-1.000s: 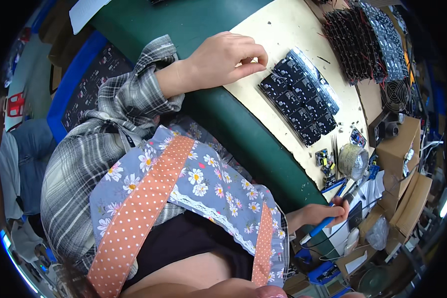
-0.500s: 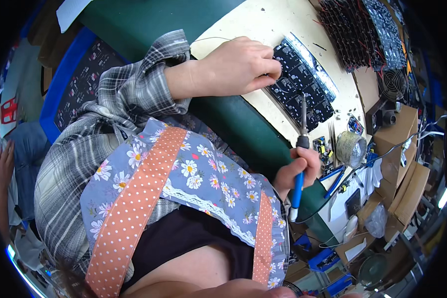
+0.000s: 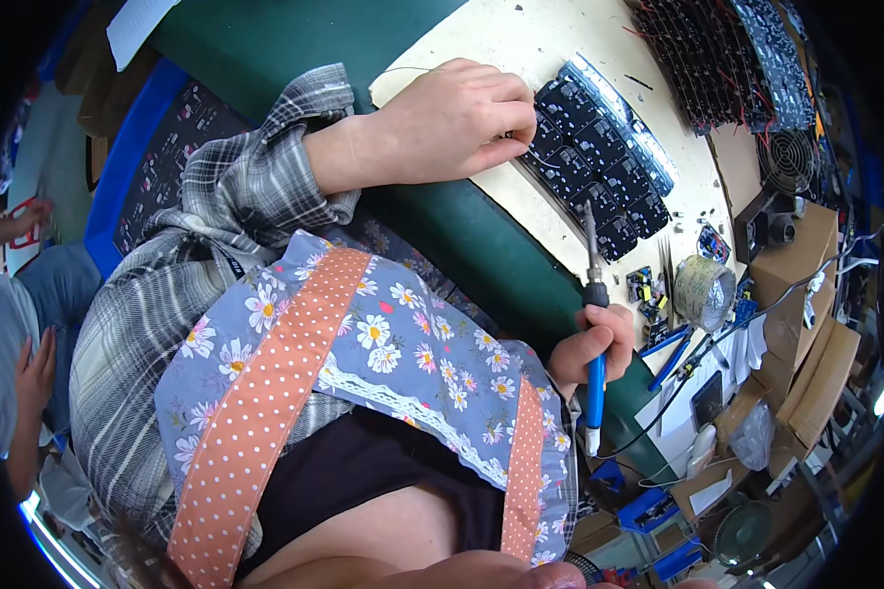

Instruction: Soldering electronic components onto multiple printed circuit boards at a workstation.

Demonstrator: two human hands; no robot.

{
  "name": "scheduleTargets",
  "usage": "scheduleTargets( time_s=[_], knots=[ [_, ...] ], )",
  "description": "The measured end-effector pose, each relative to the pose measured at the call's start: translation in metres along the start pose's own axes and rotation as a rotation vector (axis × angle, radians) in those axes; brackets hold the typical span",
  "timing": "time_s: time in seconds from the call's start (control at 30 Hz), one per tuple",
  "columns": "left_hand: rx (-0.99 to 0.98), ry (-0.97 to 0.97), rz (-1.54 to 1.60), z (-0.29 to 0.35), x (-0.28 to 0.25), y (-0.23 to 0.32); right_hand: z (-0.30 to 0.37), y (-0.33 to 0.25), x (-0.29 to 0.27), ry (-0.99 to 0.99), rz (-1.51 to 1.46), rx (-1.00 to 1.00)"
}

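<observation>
My right hand [image 3: 599, 346] is wrapped round the blue handle of a soldering iron [image 3: 596, 378]. Its metal tip points away from me, over the near right part of a black circuit board panel [image 3: 604, 157]; whether it touches is unclear. The panel, divided into several small boards, lies in a holder on a cream work surface [image 3: 462, 44]. At the panel's left edge, my left hand [image 3: 462, 123] pinches a thin solder wire [image 3: 403, 69], which trails behind the hand. A short end pokes out from the fingertips over the boards.
Stacked boards with red wires [image 3: 722, 64] stand at the far right. Near them are a small fan [image 3: 788, 157], a tape roll [image 3: 704, 293], tweezers [image 3: 666, 265] and cardboard boxes [image 3: 801, 265]. A blue tray [image 3: 133, 152] of boards is at left, where another person's hand [image 3: 36, 368] shows.
My left hand has drawn back slightly left from the boards, and more wire shows at its fingertips. The soldering iron has shifted a little nearer to me, its tip moving left.
</observation>
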State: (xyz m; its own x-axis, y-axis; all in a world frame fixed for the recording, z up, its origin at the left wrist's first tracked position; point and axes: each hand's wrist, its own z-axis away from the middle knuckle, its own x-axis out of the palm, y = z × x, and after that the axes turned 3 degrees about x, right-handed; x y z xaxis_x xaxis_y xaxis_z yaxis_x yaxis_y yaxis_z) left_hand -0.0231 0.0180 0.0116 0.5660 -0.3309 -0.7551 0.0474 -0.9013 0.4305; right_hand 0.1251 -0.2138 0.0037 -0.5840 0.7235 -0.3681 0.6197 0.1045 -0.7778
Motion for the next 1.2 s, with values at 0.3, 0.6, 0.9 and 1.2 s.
scheduleTargets(
  time_s=[0.3,0.6,0.9,1.2],
  knots=[
    [0.041,0.042,-0.040,-0.013,0.010,0.008,-0.001,0.000,0.001,0.093,-0.023,0.017],
    [0.094,0.004,-0.035,-0.027,0.025,0.021,0.007,0.008,-0.023,0.279,0.032,0.034],
    [0.166,0.002,-0.041,-0.041,0.039,0.034,0.016,0.010,-0.035,0.355,0.023,0.073],
    [0.133,-0.020,-0.091,-0.035,0.025,0.031,0.003,0.005,-0.024,0.143,0.043,-0.011]
  ],
)
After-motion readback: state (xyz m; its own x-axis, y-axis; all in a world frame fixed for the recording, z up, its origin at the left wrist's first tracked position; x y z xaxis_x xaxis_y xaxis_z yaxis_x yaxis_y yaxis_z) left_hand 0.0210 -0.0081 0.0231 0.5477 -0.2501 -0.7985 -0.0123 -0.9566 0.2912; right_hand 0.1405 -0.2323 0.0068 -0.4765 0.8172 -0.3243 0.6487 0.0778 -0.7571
